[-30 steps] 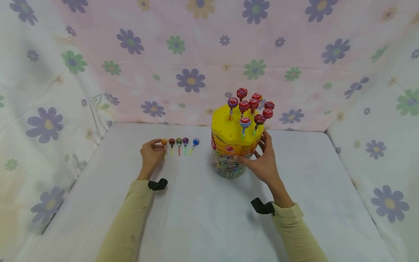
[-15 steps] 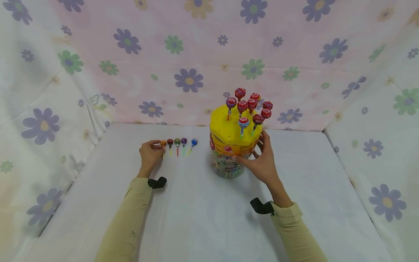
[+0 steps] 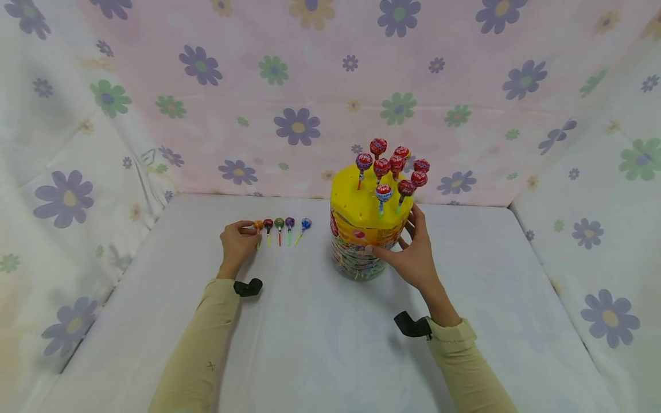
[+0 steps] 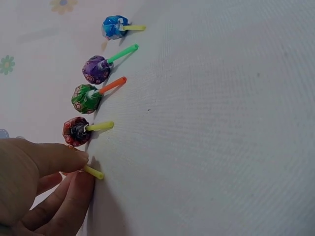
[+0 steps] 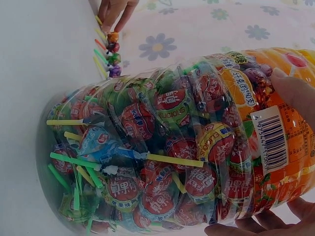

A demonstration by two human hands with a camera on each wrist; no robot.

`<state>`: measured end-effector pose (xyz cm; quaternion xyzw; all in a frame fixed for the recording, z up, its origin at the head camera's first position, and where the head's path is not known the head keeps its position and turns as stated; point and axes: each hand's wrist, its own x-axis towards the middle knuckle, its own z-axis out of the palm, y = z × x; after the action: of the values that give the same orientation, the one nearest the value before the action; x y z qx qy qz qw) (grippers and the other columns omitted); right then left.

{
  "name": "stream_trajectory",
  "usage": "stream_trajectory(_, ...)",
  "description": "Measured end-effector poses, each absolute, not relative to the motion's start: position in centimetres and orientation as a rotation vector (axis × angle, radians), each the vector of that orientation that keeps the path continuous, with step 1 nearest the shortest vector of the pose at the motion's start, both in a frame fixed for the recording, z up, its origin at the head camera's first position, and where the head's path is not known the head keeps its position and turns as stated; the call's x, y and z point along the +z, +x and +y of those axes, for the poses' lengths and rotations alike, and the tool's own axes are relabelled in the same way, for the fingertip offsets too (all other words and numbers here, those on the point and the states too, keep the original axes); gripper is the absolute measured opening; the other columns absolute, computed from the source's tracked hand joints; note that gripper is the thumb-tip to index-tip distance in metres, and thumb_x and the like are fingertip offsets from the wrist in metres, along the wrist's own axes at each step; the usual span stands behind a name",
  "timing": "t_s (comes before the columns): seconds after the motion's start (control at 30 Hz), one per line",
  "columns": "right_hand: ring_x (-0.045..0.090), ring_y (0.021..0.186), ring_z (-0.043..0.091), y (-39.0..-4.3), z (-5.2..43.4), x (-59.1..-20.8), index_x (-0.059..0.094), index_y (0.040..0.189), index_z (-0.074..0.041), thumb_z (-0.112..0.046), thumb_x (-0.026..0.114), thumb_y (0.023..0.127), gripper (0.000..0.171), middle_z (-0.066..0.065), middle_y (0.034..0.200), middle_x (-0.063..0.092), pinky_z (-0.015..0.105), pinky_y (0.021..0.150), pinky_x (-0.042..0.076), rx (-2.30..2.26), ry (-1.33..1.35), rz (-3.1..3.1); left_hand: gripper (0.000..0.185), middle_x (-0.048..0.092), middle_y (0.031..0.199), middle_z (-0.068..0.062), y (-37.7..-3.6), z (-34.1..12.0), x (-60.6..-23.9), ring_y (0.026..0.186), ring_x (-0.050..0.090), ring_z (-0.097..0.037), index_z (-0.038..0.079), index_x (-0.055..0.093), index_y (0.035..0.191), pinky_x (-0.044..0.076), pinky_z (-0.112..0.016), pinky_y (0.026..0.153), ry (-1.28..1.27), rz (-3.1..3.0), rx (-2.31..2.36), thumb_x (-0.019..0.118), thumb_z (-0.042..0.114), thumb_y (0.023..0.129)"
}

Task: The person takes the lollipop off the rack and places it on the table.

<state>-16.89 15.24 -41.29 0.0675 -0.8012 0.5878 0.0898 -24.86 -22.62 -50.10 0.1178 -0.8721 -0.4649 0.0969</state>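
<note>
My left hand (image 3: 238, 246) is at the left end of a row of lollipops, where its thumb and fingers pinch an orange-wrapped lollipop (image 3: 258, 225). Up close in the left wrist view, the fingers hide most of its head, and its yellow stick (image 4: 93, 172) pokes out. My right hand (image 3: 417, 258) grips the right side of a large clear jar (image 3: 357, 263) packed with lollipops, thumb on the front. The jar's yellow lid (image 3: 345, 198) has small holes, and several red and purple lollipops (image 3: 381, 167) stand upright in it.
Beside the pinched one lie a dark red lollipop (image 3: 268, 223), a green one (image 3: 279, 223), a purple one (image 3: 290, 222) and a blue one (image 3: 306, 223), sticks toward me. A white cloth covers the table (image 3: 310, 332). Flowered cloth (image 3: 330, 74) hangs behind and at both sides.
</note>
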Motion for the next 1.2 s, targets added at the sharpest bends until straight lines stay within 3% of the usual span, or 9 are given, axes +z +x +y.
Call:
stream_trajectory(0.17,0.035,0.148,0.036,-16.9,15.2,-41.3,0.021,0.159,-0.022,-0.016,0.088,0.080,0.103,0.009,0.160,0.033,0.067,0.112,0.036,1.744,0.194,-2.392,0.042,0.073,0.107,-0.028,-24.4,-22.9,-49.7,0.098,0.072,-0.040,-0.009,0.065,0.126,0.044,-0.011,0.061,0.323,-2.600,-1.356,0.071,0.004,0.088)
stream_trajectory(0.4,0.035,0.147,0.035,-16.7,15.2,-41.2,0.021,0.159,-0.021,-0.016,0.087,0.081,0.102,0.010,0.159,0.034,0.067,0.112,0.037,1.740,0.200,-2.390,0.042,0.072,0.109,-0.030,-23.7,-23.2,-48.2,0.098,0.073,-0.043,-0.010,0.064,0.128,0.060,-0.027,0.072,0.251,-2.568,-1.334,0.072,0.003,0.088)
stream_trajectory(0.57,0.035,0.147,0.036,-16.8,15.3,-41.2,0.021,0.159,-0.021,-0.015,0.087,0.081,0.102,0.010,0.159,0.034,0.067,0.112,0.037,1.733,0.214,-2.385,0.039,0.071,0.110,-0.030,-23.4,-22.1,-45.3,0.097,0.072,-0.044,-0.007,0.065,0.127,0.054,-0.012,0.067,0.081,-2.451,-1.392,0.072,0.001,0.090)
stream_trajectory(0.73,0.035,0.148,0.036,-16.8,15.2,-41.3,0.021,0.159,-0.020,-0.015,0.087,0.081,0.103,0.010,0.159,0.033,0.067,0.112,0.037,1.733,0.214,-2.388,0.039,0.069,0.112,-0.031,-22.9,-19.6,-41.9,0.098,0.071,-0.043,-0.006,0.065,0.128,0.053,-0.006,0.069,-0.132,-2.273,-1.561,0.073,-0.002,0.090)
stream_trajectory(0.97,0.036,0.147,0.034,-16.9,15.2,-41.3,0.020,0.160,-0.022,-0.015,0.087,0.081,0.103,0.009,0.160,0.034,0.065,0.112,0.038,1.738,0.199,-2.389,0.039,0.069,0.114,-0.023,-22.0,-14.8,-38.0,0.095,0.069,-0.017,-0.003,0.066,0.128,0.059,-0.016,0.080,-0.405,-2.083,-1.723,0.072,-0.004,0.090)
stream_trajectory(1.2,0.035,0.147,0.035,-16.9,15.3,-41.2,0.020,0.159,-0.021,-0.014,0.087,0.082,0.103,0.010,0.159,0.034,0.066,0.112,0.037,1.741,0.204,-2.384,0.038,0.069,0.117,-0.023,-20.9,-9.9,-34.2,0.103,0.070,-0.032,-0.005,0.064,0.129,0.060,-0.025,0.087,-0.654,-1.961,-1.730,0.070,-0.004,0.092)
